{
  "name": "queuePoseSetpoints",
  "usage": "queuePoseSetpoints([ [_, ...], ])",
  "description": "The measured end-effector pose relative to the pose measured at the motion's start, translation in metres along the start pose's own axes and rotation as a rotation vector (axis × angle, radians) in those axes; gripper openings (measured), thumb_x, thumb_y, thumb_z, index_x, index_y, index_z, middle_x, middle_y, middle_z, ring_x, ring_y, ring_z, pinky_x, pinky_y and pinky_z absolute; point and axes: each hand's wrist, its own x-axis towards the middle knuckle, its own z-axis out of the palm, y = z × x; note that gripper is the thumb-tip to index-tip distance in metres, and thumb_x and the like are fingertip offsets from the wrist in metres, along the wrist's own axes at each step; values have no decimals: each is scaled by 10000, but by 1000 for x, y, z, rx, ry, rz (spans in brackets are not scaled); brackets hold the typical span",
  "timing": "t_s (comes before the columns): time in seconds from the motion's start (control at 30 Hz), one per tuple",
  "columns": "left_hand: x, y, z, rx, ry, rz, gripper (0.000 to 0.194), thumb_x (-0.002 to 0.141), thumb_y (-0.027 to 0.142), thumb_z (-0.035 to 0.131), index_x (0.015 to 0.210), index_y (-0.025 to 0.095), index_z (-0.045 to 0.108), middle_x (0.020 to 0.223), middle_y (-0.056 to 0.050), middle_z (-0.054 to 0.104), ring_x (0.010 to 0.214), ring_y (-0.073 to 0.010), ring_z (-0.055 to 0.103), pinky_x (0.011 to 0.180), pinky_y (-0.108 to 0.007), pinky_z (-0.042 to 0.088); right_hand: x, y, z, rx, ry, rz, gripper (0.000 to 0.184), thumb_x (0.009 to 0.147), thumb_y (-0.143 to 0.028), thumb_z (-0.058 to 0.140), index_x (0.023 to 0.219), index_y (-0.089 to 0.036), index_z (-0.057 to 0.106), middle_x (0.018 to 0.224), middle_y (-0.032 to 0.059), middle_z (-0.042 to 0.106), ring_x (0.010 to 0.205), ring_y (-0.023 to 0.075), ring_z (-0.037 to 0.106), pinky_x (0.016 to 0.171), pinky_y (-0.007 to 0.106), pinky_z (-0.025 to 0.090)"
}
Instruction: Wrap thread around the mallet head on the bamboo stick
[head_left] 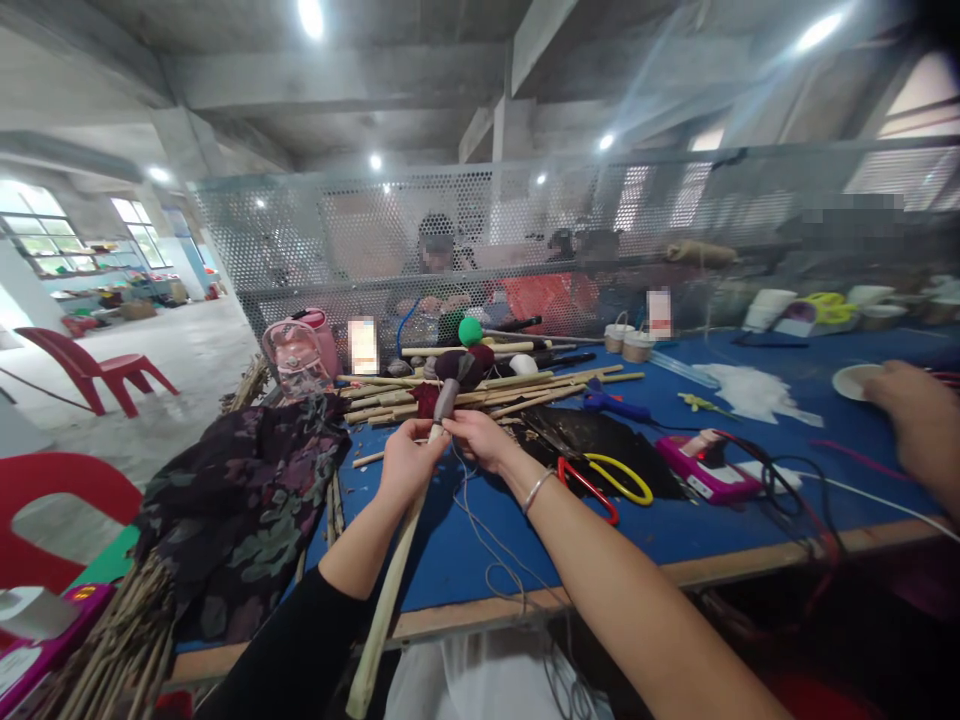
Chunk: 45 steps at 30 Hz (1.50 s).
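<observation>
Pale stick: the long stick slants up from beyond the near edge of the table, its grey-wrapped top beside dark red and dark purple pieces.
Left hand: the left hand pinches the pale stick just below the grey-wrapped top, fingers closed around it.
Right hand: the right hand has its fingers pressed together at the same spot — a bracelet sits on the wrist.
Thread: thin grey thread hangs from near the fingers and loops onto the table.
Beyond the hands: loose sticks and a green ball, before a perforated screen.
Right side: scissors, a blue tool and a magenta power strip; farther off, another person's hand at a white round item.
Left side: dark patterned cloth — a pink bag stands behind it.
</observation>
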Motion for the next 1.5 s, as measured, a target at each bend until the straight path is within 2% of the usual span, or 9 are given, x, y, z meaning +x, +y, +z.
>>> queuePoseSetpoints([
  [0.13,2,2,-7,12,26,-8,330,671,312,649,939,120,641,742,-53,655,509,-102,556,398,-181,428,4,4,-2,-188,89,-180,230,720,-370,570,676,-149,522,544,-47,449,477,74,357,479,208,290],
  [0.27,5,2,-10,14,61,-11,315,663,279,647,928,109,650,750,-61,663,491,-90,547,388,-164,409,6,7,-2,-336,149,-305,205,726,-335,550,627,-161,506,586,-40,456,578,99,391,580,224,324],
  [0.57,3,12,-12,-63,45,-67,356,670,278,642,986,115,636,720,-38,644,495,-96,552,393,-182,426,-3,-7,4,-62,162,-79,200,685,-356,600,658,-169,532,393,-90,313,341,54,222,357,211,148],
  [0.8,7,10,-12,-278,-28,-92,277,658,260,658,886,103,644,638,-13,614,469,-82,520,383,-172,407,2,-4,3,38,119,-22,252,651,-377,647,685,-172,504,392,-111,291,302,36,189,284,183,127],
  [0.97,8,6,-11,-481,-225,-342,215,768,277,558,801,84,647,617,-44,608,429,-59,501,402,-153,415,1,1,-7,155,-61,1,310,673,-417,651,782,-175,491,411,-124,270,312,25,140,300,165,81],
  [1.03,6,4,-8,-505,-306,-422,231,797,278,517,826,80,633,685,-74,622,483,-76,546,439,-162,446,0,3,-10,139,-52,12,312,668,-416,657,755,-166,492,399,-121,278,309,23,150,306,171,81],
  [1.13,3,-2,-2,-321,-263,-318,269,785,324,542,929,102,591,788,-81,624,528,-101,572,429,-187,454,1,6,-9,23,13,-11,297,655,-399,660,706,-137,530,398,-95,357,305,26,219,317,187,132],
  [1.27,1,-9,3,28,-5,-20,433,680,369,665,1019,132,533,770,-42,602,487,-92,531,373,-177,405,4,8,1,20,9,-37,302,603,-378,679,669,-99,586,495,-26,515,433,69,429,430,201,296],
  [1.5,3,-8,-1,60,-16,-11,270,635,207,676,876,127,585,673,-18,612,465,-97,534,399,-190,426,1,3,4,-43,60,-30,307,634,-389,674,699,-94,618,543,-8,547,492,86,454,476,218,295],
])
